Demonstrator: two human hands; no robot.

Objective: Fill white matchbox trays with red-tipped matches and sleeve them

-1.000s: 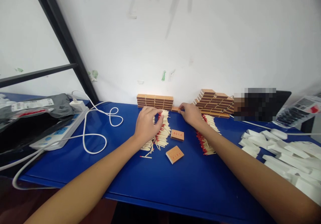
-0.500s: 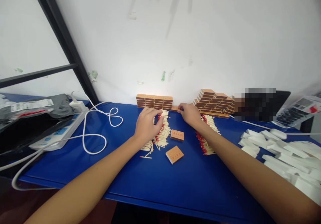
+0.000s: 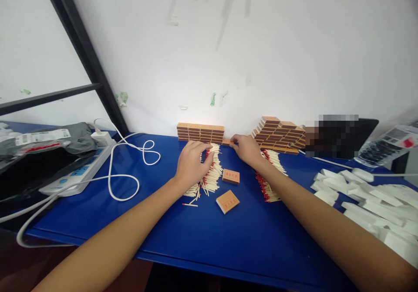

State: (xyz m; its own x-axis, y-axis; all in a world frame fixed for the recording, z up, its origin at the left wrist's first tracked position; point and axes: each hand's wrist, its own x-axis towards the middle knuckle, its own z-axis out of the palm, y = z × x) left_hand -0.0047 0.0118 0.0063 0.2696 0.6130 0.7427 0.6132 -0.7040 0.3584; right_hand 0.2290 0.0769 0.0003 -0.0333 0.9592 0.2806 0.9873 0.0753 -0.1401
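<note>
My left hand (image 3: 193, 163) rests over the left pile of matches (image 3: 212, 174), thumb and fingers apart, holding nothing visible. At the wall, my right hand (image 3: 246, 149) has its fingertips on a single matchbox (image 3: 227, 142) lying flat beside the left stack of matchboxes (image 3: 200, 133). A taller, stepped stack of matchboxes (image 3: 279, 133) stands to the right of that hand. Under my right forearm lies another match pile (image 3: 269, 187). Two matchboxes lie between the piles: one further back (image 3: 231, 176) and one nearer (image 3: 227, 202), turned at an angle.
White box trays (image 3: 369, 196) are heaped on the right of the blue table (image 3: 209, 239). Behind them are a dark tablet (image 3: 365, 137) and a plastic-wrapped pack (image 3: 390, 146). On the left lie a power strip (image 3: 78, 172), a white cable (image 3: 110, 174) and a grey bag (image 3: 78, 135).
My right hand and the matchbox under its fingertips have shifted very slightly left, towards the left stack. My left hand has hardly moved.
</note>
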